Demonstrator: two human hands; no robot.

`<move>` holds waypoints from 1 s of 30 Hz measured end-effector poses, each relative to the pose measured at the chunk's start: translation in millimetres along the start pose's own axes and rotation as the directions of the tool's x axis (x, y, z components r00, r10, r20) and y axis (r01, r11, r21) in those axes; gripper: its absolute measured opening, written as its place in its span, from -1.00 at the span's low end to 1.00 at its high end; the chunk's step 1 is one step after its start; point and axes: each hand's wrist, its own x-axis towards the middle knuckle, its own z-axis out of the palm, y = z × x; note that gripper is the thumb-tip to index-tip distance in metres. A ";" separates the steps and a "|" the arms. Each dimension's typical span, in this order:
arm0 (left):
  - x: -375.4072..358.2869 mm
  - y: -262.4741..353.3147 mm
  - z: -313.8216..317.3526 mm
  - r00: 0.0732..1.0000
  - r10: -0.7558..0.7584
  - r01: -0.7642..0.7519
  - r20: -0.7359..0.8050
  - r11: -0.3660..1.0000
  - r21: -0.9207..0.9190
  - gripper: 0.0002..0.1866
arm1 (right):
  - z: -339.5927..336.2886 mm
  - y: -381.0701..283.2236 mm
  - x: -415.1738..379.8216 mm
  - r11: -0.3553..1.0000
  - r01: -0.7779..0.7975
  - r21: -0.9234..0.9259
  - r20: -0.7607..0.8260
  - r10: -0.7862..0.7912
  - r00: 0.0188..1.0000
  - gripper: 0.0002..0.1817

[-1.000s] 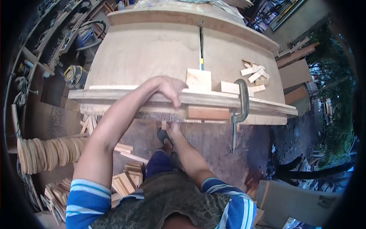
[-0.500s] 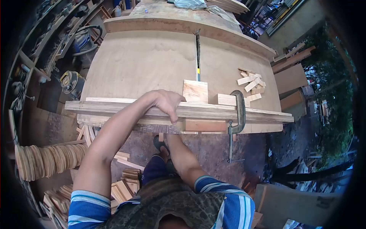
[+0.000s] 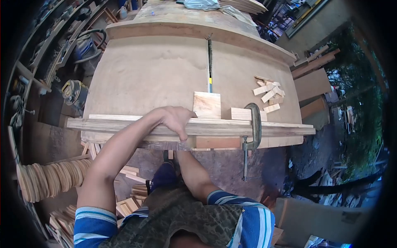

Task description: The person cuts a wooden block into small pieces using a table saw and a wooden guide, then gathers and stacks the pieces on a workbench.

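My left hand [image 3: 175, 120] lies over a long layered wooden fence [image 3: 215, 127] at the near edge of the plywood table, thumb on the near side and fingers toward a square wood piece [image 3: 206, 104]. That piece sits against the far side of the fence, in line with the slot [image 3: 210, 62]. A metal C-clamp [image 3: 256, 126] grips the fence at the right, beside a wood block [image 3: 240, 113]. My right forearm reaches under the table's near edge, and the hand is hidden there. A reddish wood block [image 3: 218, 142] is on the near side of the fence.
Small cut wood pieces [image 3: 269, 91] lie in a loose pile on the table's right. A raised wooden rail [image 3: 165, 29] crosses the far side. Stacked curved wood pieces [image 3: 53, 180] stand at the lower left, and a vacuum [image 3: 74, 93] is by the shelves.
The view has shifted slightly, so the table appears lower and farther left. My left hand keeps its place on the fence, and my right hand stays hidden under the table edge.
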 end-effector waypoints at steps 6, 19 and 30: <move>-1.0 2.0 -3.0 1.000 -0.010 0.010 0.017 1.000 0.010 0.07 | -7.7 1.4 -5.3 0.999 0.002 -0.041 -0.018 -0.003 1.000 -0.62; -2.5 7.2 -3.6 1.000 -0.011 0.011 0.025 1.000 0.006 0.04 | -71.5 -96.5 -259.1 0.425 0.411 -0.806 0.534 0.225 0.815 -0.49; 4.7 1.4 -2.5 0.998 0.002 0.001 0.065 0.999 -0.050 0.03 | -53.8 -437.2 -291.1 -0.910 0.305 -0.280 0.953 -0.227 0.199 -0.38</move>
